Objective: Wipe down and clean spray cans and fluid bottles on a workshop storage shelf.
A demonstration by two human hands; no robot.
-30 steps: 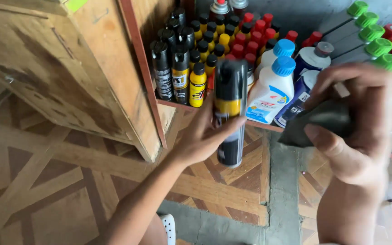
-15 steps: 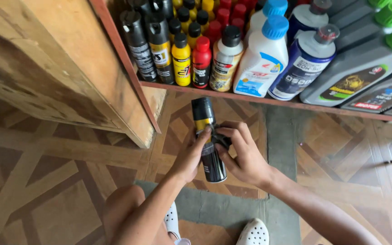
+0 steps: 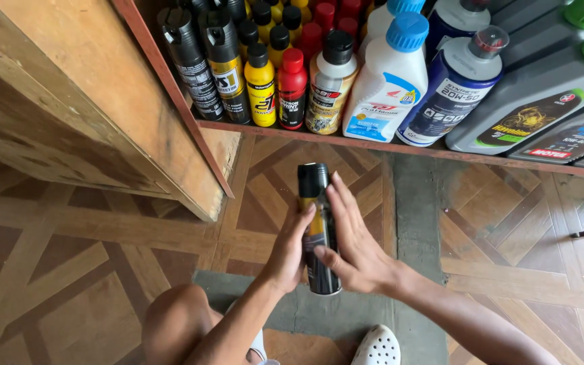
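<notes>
Two hands hold one black spray can (image 3: pixel 319 230) with a yellow band. It stands almost straight up in the air, over the patterned wood floor (image 3: pixel 89 270) and just in front of the shelf's front edge.

The left hand (image 3: pixel 290 253) wraps round the can from the left side, and its fingers are closed on the can. The right hand (image 3: pixel 354 247) lies flat on the right side of the can, its fingers stretched long and pressing on it, not curled.

A second ago only the left hand held the can, up high by the bottles, and the right hand held a dark flat thing. Now that dark thing is gone from view, and the can is lower and nearer to the person's body. Half a second ago both hands were already on the can. Since then it has hardly moved, so the hands are busy with the can itself.

Behind the can, the wooden shelf (image 3: pixel 400 145) carries many bottles. At its left end stand black spray cans (image 3: pixel 190 61), then small yellow (image 3: pixel 261 84) and red (image 3: pixel 293 88) bottles. A white bottle with a blue cap (image 3: pixel 390 74) stands near the middle. Big grey jugs with green caps (image 3: pixel 542 94) lie toward the right end. A wooden crate (image 3: pixel 82 101) leans at the left. A white shoe (image 3: pixel 376 348) shows at the bottom.
</notes>
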